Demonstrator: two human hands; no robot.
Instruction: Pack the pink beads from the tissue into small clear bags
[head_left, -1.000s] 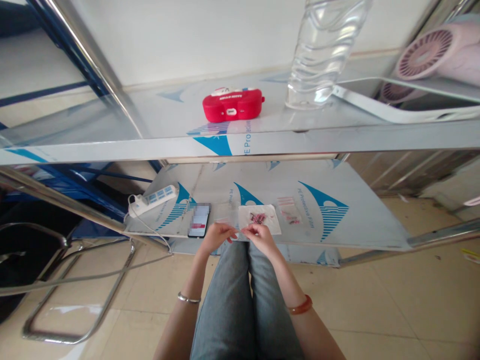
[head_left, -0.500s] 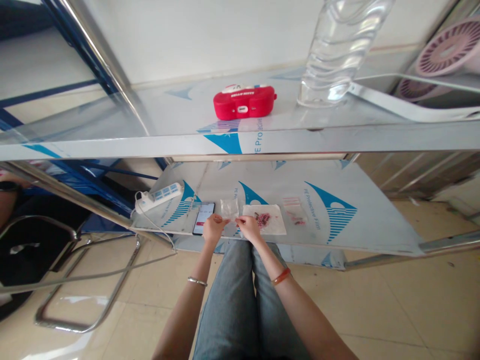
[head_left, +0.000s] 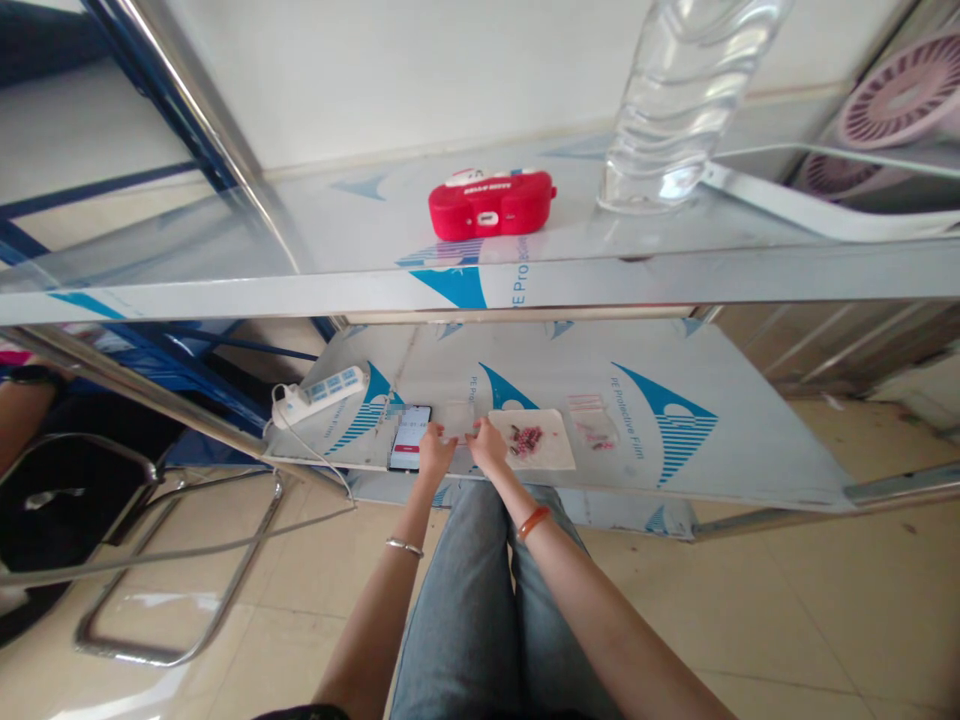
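Left hand (head_left: 435,448) and right hand (head_left: 487,446) fingers pinched on small clear plastic bag (head_left: 458,418), pressed flat on lower steel shelf (head_left: 675,450) between black phone (head_left: 410,437) and white paper of pink beads (head_left: 531,439), within reach.

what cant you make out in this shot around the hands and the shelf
- Small clear bag, head view: too small and see-through to tell whether anything is inside; both hands cover its near edge.
- Left hand and right hand: fingers too small to tell if they pinch the bag.
- Pink bits on the white sheet: too small to identify.
- Phone screen: blurred.
- Bottle: top cut off by the upper edge.
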